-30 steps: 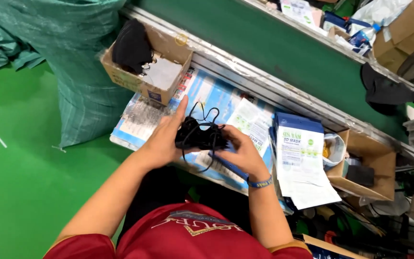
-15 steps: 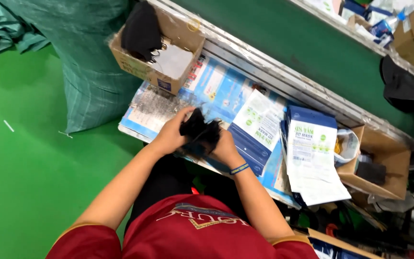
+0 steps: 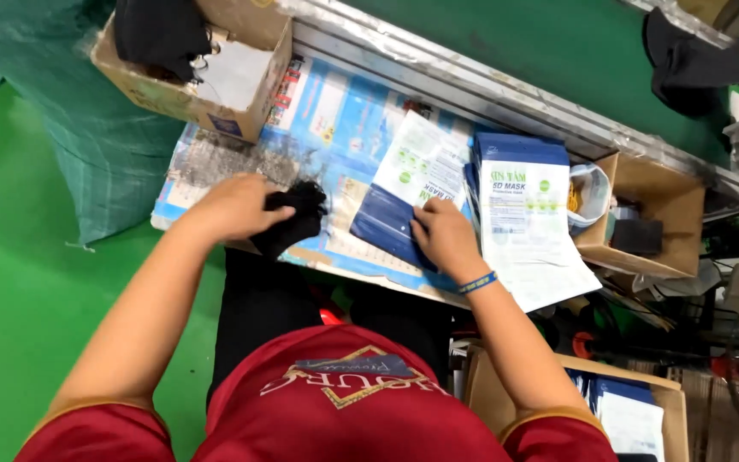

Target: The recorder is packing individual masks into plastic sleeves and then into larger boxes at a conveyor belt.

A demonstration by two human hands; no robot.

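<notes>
Pouch (image 3: 405, 184) slants toward right hand (image 3: 443, 236).

Hands: they were together on the black bundle, now they are apart
Left hand (image 3: 231, 208): alone grips the black masks (image 3: 297, 218)
Right hand (image 3: 443, 237): moved onto the blue-white pouch (image 3: 408, 184)
</notes>
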